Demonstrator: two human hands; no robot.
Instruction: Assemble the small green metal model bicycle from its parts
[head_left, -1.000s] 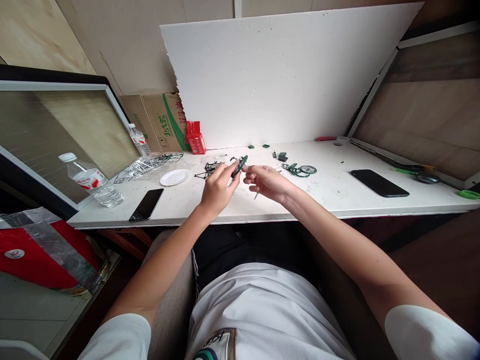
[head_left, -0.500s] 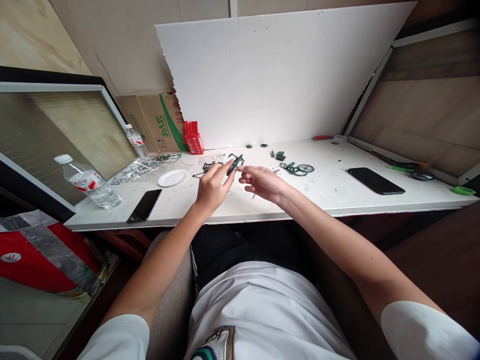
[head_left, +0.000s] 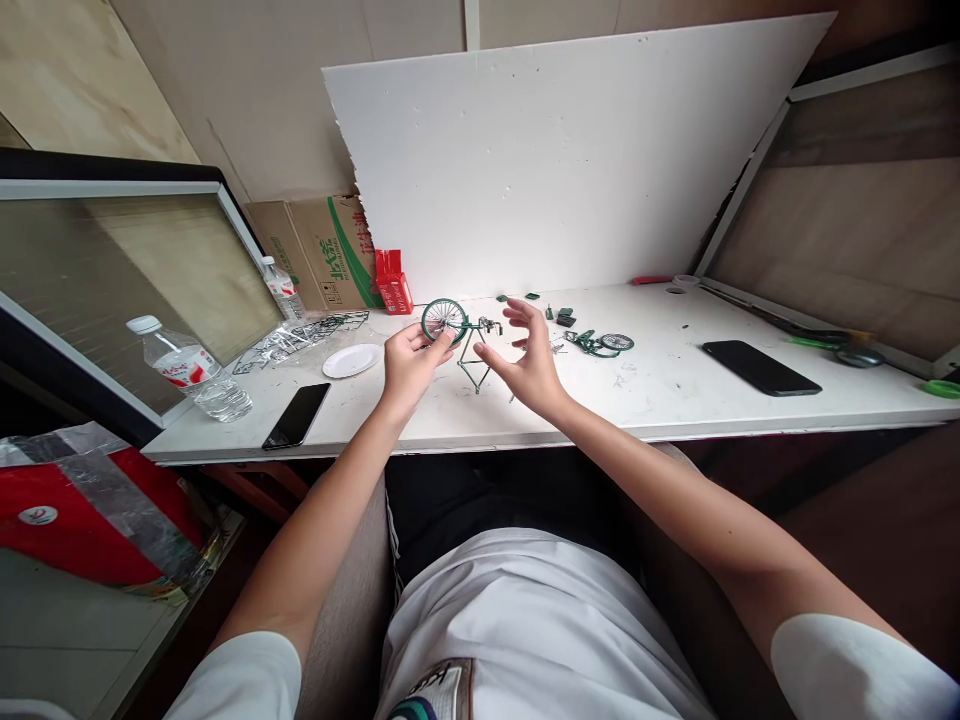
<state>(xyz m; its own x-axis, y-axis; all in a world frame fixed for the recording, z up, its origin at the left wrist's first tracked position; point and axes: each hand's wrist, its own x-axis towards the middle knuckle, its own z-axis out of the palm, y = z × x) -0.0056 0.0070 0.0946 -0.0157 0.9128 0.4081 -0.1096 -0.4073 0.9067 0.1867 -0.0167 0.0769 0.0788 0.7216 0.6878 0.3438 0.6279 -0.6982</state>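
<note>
My left hand (head_left: 409,362) pinches a small green model bicycle (head_left: 457,335) by its spoked wheel and holds it up above the white table (head_left: 675,400). The thin frame hangs to the right of the wheel. My right hand (head_left: 525,360) hovers just right of the frame with fingers spread, holding nothing. A second green wheel assembly (head_left: 604,343) lies on the table to the right, with small dark green parts (head_left: 564,317) behind it.
A black phone (head_left: 297,415) lies at the left front, another phone (head_left: 761,367) to the right. A white paper plate (head_left: 351,360), plastic part frames (head_left: 296,335), two water bottles (head_left: 191,370), a red box (head_left: 391,280) and a cardboard box (head_left: 322,250) stand left.
My left hand turned the model so its wheel faces me and lifted it. My right hand let go of it and opened its fingers.
</note>
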